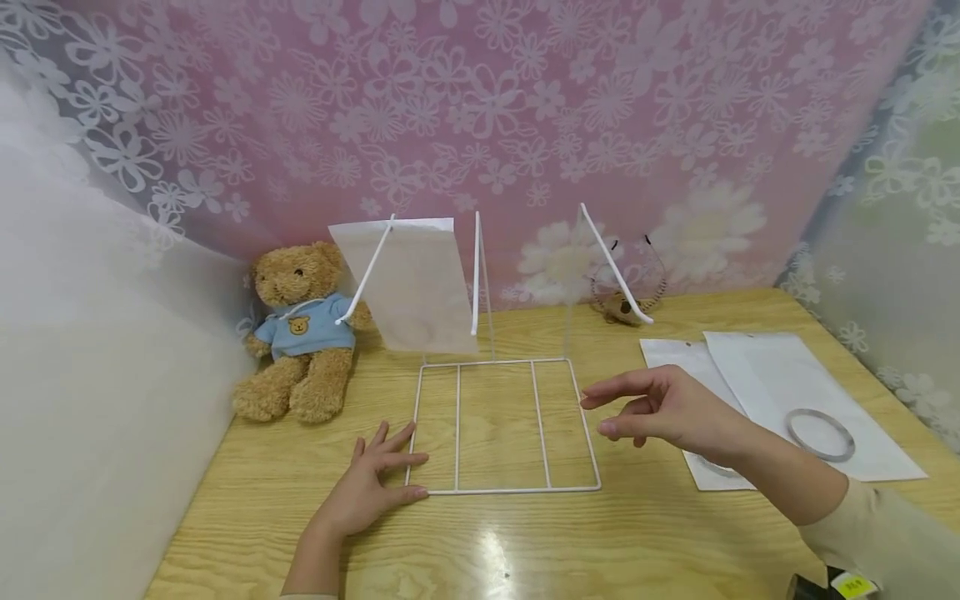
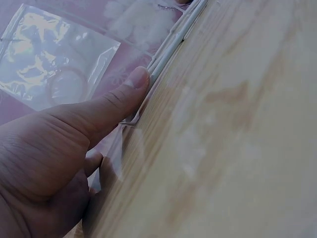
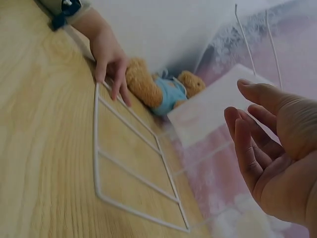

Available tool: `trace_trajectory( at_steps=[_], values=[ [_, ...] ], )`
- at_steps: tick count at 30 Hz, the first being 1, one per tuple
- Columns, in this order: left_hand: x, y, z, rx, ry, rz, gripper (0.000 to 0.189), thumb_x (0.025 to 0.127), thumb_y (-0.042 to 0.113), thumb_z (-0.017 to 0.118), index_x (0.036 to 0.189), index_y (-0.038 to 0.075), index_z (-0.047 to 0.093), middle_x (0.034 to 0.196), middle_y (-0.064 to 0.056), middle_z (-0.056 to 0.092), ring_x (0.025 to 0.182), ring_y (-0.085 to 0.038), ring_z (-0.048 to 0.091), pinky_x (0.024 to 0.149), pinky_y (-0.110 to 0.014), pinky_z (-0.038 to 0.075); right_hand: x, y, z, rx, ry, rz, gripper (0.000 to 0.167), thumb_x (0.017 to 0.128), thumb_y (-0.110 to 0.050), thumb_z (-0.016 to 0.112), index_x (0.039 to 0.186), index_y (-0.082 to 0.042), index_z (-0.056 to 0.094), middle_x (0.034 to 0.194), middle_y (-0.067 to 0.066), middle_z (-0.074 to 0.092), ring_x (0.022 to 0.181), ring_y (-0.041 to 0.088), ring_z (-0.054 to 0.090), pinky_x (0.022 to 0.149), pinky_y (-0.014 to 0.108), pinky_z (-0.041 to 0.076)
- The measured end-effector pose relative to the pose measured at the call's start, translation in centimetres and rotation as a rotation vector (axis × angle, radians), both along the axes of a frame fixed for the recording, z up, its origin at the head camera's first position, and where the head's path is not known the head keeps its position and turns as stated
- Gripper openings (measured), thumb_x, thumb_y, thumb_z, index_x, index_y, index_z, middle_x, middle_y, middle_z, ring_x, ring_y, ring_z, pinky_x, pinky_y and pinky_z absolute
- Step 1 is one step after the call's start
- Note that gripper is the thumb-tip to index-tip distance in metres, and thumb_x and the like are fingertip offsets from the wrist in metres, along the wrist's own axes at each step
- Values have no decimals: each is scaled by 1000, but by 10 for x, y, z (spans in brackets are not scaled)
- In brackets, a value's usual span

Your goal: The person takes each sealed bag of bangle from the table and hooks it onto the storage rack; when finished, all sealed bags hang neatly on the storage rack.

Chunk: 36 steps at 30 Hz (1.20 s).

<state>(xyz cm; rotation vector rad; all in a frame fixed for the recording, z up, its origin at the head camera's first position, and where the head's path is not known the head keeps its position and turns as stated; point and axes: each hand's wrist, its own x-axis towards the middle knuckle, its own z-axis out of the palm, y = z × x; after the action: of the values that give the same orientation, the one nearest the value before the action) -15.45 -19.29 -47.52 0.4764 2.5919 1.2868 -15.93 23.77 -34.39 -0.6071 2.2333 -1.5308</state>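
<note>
A white wire display rack (image 1: pixel 513 491) stands on the table with upright hooks at its back. From its left hook hangs a flat whitish packet (image 1: pixel 420 287); in the left wrist view a faint ring shows in this packet (image 2: pixel 37 59). My left hand (image 1: pixel 366 487) rests at the rack's front left corner with fingers spread, and the thumb touches the front bar. Just right of the base, my right hand (image 1: pixel 671 412) hovers with loosely bent fingers. Nothing lies between its thumb and fingertips, as the right wrist view also shows.
Two more white packets (image 1: pixel 780 367) lie overlapping on the right, with a grey ring (image 1: pixel 821 435) showing on the upper one. A teddy bear (image 1: pixel 303 333) in a blue top sits back left. Behind the right hook is a headband with a small brown bear (image 1: pixel 621 308).
</note>
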Motion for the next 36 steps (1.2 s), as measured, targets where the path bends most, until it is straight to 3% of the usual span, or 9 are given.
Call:
trace_trajectory(
  at_steps=[7,13,23,28,36],
  values=[
    [0,-1,0,-10,0,4,48,80,37,82,125,23,72,163,-2,31,156,-38,0,119,-64,-19,-18,24,-17,17,54,-35,41,92,-13,72,132,-9,65,124,-8,71,86,17,74,63,34,58],
    [-1,-3,1,-12,18,18,49,79,37,83,124,23,72,163,-3,33,156,-39,2,119,-65,-17,-39,46,-36,19,78,-29,42,93,-11,71,134,-6,63,125,-9,71,87,16,74,60,33,57],
    [-1,0,0,2,7,10,46,79,38,83,122,24,73,163,-3,33,156,-39,0,119,-64,-19,-74,96,-65,146,113,-148,44,95,-22,70,136,-9,62,124,-8,71,86,29,73,63,38,57],
    [-1,0,0,12,11,8,44,78,37,83,120,25,74,162,-3,33,156,-39,0,119,-63,-19,-89,114,-73,208,91,-205,54,95,-30,70,141,-7,56,127,-5,70,88,30,71,66,39,58],
    [0,0,0,12,-3,12,43,79,36,83,120,26,74,163,-3,33,156,-38,0,120,-62,-19,-105,126,-75,275,55,-222,61,92,-37,72,144,-11,53,134,4,66,92,27,71,70,39,59]
  ],
)
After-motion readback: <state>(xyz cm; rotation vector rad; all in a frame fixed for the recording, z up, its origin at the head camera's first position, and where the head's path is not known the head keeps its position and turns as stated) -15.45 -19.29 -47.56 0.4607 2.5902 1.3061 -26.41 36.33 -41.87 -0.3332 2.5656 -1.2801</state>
